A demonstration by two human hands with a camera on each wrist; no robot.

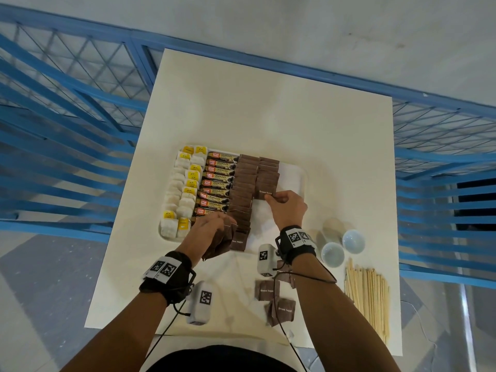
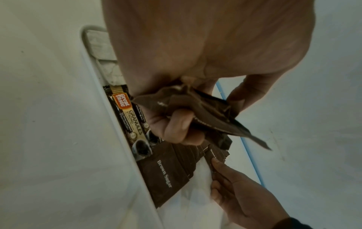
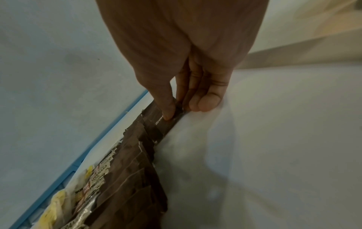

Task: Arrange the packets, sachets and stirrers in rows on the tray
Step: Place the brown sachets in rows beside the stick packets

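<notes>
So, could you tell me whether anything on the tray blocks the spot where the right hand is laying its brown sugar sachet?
Nothing visible does: the right hand sets the sachet at the second brown row's near end, with bare tray beyond.

The white table point(image 1: 268, 108) bears a tray point(image 1: 302, 173), 2 bowls point(image 1: 353, 241), stirrers point(image 1: 367, 296) and loose sachets point(image 1: 280, 310).

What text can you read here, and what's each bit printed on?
"Great Taste" on the coffee sticks' orange patch.
"GRANULES STRONG" along those sticks.
"Brown Sugar" on the brown sachets on the tray and on the loose sachets on the table.
Yellow tea bag tags: print too small to read.
Wrist bands: square codes only, no words.
</notes>
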